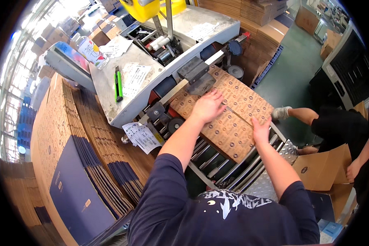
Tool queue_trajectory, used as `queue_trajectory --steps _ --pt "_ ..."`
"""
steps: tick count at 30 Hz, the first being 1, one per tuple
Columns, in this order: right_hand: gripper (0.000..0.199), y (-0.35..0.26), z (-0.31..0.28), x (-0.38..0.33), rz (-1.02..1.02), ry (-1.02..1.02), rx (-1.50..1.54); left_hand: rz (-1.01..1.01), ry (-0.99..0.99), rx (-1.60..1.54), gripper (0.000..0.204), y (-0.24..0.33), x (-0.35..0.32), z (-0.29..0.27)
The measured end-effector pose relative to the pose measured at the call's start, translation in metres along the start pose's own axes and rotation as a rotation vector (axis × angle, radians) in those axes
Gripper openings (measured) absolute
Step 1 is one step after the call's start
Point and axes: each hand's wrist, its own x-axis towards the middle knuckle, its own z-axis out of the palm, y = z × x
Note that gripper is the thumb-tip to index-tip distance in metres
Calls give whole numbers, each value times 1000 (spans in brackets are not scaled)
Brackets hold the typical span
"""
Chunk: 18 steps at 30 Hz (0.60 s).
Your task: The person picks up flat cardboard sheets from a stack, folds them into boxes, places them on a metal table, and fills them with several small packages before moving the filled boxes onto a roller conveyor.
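Head view: both forearms rise out of dark short sleeves, the left slanting up and right, the right slanting up and left. Left hand [209, 107] lies palm down, its fingers loosely extended over the upper side of the patterned cardboard carton [227, 135]; it rests open and is not closed around anything. Right hand [261, 130] is at the carton's right edge by the end of the centre seam, thumb raised and standing apart from the fingers (whether it grips or merely steadies the side I cannot tell, since the fingers' undersides are hidden).

The carton sits turned at an angle on the roller conveyor [219, 168], its top flaps meeting in that seam, which runs between the two hands. At its upper-left side a grey metal bracket [192, 70] hangs over the edge, just beyond the left fingertips; contact there is unclear. Below the carton's near edge, rollers run on toward the wearer's torso, with diamond-plate metal [258, 186] beside them. Past the right corner stretches green floor [293, 74], where another person's sneaker [281, 112] appears near that corner. Flattened cartons [80, 188] stand packed along the left, and a green box cutter [118, 85] lies on the machine top [104, 92].
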Motion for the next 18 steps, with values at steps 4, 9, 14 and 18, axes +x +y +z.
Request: queue_trajectory --steps 4,9,14,18 --pt "81 -23 56 0 -19 1 -85 -148 84 96 49 14 -11 7" --pt "60 -20 36 4 28 -211 -414 -208 44 162 76 112 -91 14" --pt "34 50 -105 -107 315 -698 -543 -270 69 395 60 40 -75 33" --pt "26 118 -251 -250 595 -882 -887 -543 -139 220 64 47 -82 -13"
